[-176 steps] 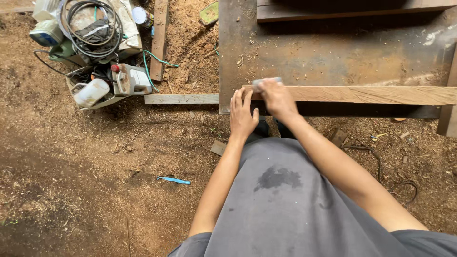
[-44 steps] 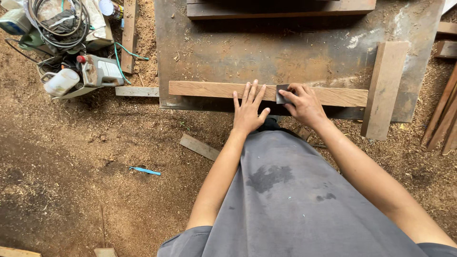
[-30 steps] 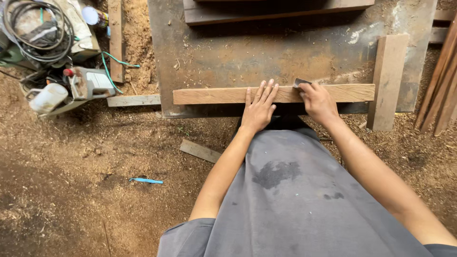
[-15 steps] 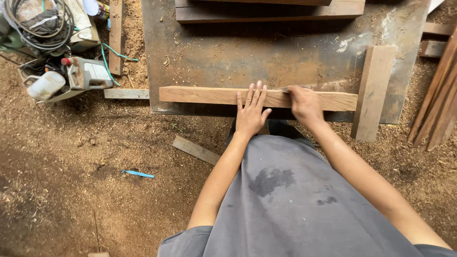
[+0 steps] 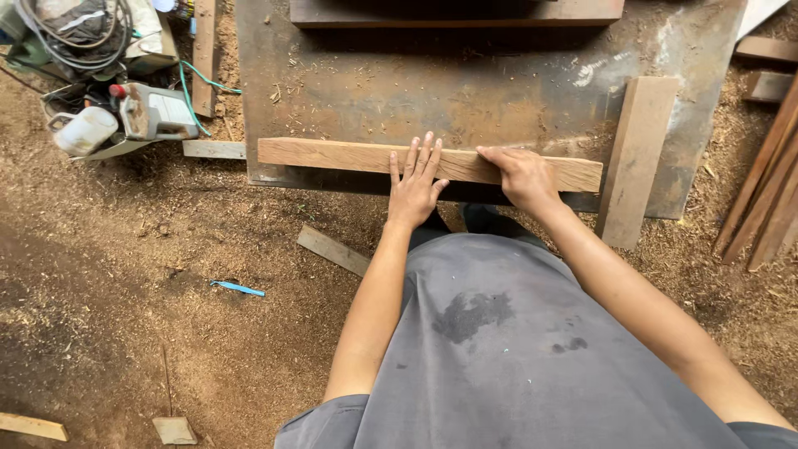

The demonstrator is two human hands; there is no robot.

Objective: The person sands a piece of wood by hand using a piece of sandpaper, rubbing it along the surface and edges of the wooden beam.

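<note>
The head view looks down at a person in a grey shirt (image 5: pixel 507 349) who stands at a low, dusty work board (image 5: pixel 465 91). A long plank (image 5: pixel 332 155) lies flat across the near edge of the board, running from left to right. The left hand (image 5: pixel 413 185) lies flat on the plank with its fingers (image 5: pixel 420 154) spread and straight, holding nothing, just pressing down. The right hand (image 5: pixel 524 176) rests on the plank just beside it, a little to the right, with its fingers curled down over the wood. You cannot tell if there is something small under that hand. The two hands are close together but do not touch. A second, shorter plank (image 5: pixel 636 158) lies at the right end of the long one, pointing the other way, and its near end hangs off the board. More wood (image 5: pixel 457 12) sits at the far edge of the board. Thin wood strips (image 5: pixel 765 195) lean at the far right. The ground is covered in sawdust (image 5: pixel 125 316). On it, left of the board, sit a power tool (image 5: pixel 154 112) and a white jug (image 5: pixel 83 131), with a coil of cable (image 5: pixel 79 21) behind them. A small wood scrap (image 5: pixel 332 249) lies on the ground near the person's left arm, and a little blue thing (image 5: pixel 238 288) lies further left.
</note>
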